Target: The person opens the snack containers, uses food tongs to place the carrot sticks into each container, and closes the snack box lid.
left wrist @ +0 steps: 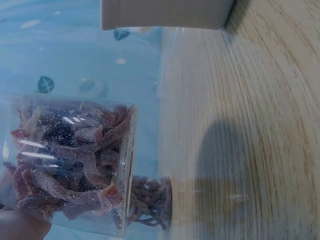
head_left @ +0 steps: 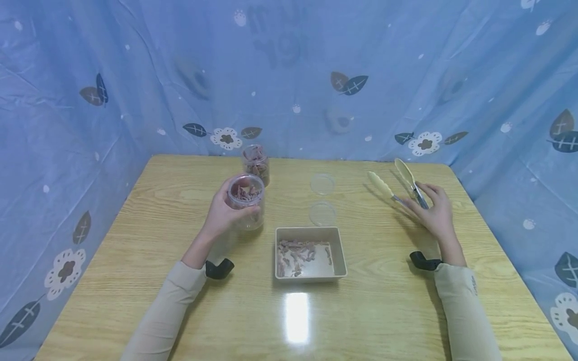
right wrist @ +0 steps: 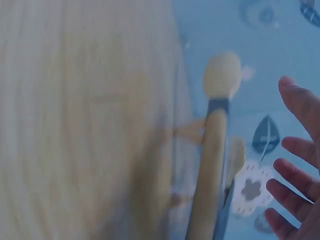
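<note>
My left hand (head_left: pixel 226 208) grips a clear plastic jar (head_left: pixel 253 220) holding reddish-brown dried strips. In the left wrist view, the jar (left wrist: pixel 75 165) appears raised off the table, its mouth uncovered in the head view. Just behind it stands a second clear jar (head_left: pixel 256 168) with similar strips. On the right are metal tongs (head_left: pixel 417 195) with cream tips, arms spread apart. My right hand (head_left: pixel 435 213) is beside their handles. The right wrist view shows its fingers (right wrist: pixel 295 182) spread and apart from the blurred tongs (right wrist: pixel 210 165).
A beige rectangular tray (head_left: pixel 311 278) with loose strips in it sits at the middle of the wooden table (head_left: pixel 384 311). Behind it lie two round clear lids, the nearer lid (head_left: pixel 322 213) and the farther lid (head_left: pixel 322 184). A blue patterned curtain (head_left: pixel 289 100) borders the table.
</note>
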The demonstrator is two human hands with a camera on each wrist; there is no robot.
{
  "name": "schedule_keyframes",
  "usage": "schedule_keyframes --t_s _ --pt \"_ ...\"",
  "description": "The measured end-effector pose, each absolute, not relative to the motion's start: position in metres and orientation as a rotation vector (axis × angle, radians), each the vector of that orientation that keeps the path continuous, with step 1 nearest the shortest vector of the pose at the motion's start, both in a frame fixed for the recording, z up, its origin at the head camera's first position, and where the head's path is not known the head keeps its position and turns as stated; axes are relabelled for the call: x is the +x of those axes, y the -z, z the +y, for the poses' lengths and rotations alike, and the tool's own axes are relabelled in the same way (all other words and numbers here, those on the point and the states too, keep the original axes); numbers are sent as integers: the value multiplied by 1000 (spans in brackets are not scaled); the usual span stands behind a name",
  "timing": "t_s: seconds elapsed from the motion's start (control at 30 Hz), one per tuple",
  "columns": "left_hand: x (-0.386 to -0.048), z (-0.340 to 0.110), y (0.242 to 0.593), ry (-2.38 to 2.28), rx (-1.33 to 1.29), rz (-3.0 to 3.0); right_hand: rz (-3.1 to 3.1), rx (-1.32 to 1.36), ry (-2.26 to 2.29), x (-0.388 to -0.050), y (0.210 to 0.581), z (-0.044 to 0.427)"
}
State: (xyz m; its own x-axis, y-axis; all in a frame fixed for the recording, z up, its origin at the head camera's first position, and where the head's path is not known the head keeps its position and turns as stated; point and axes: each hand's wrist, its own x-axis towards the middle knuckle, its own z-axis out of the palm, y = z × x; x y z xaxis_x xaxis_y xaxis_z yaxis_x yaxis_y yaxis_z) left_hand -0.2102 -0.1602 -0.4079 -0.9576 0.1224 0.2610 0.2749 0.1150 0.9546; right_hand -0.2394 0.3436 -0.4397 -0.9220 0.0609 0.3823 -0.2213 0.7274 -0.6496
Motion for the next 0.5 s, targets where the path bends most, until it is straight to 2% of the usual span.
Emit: schedule_keyframes --t_s 0.5 --pt "-211 -160 410 1962 -411 -2276 -2629 484 -1296 -267 436 283"
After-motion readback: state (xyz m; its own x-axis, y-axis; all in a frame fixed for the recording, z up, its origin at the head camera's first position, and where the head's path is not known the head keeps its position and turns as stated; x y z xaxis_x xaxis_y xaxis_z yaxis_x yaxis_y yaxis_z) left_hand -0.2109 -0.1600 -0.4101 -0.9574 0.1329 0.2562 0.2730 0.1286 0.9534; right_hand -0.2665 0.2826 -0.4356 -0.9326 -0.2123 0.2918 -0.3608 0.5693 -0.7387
